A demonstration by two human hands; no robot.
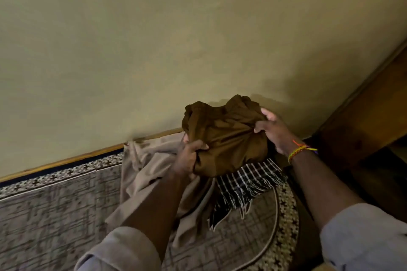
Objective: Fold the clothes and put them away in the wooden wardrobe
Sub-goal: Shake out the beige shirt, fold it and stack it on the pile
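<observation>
A crumpled dark brown garment (222, 136) is bunched up above the patterned surface, near the wall. My left hand (188, 157) grips its lower left edge. My right hand (274, 131), with a coloured thread bracelet at the wrist, grips its upper right side. Under the garment lie a beige cloth (145, 169) and a black-and-white checked scarf with a fringe (248, 185). The brown wooden wardrobe (370, 121) stands at the right edge, only partly in view.
A grey patterned cover with a bordered edge (55, 211) spreads across the lower left. A plain olive wall (176, 39) fills the upper part, with a wooden strip (66, 161) along its base. A dark gap lies beside the wardrobe.
</observation>
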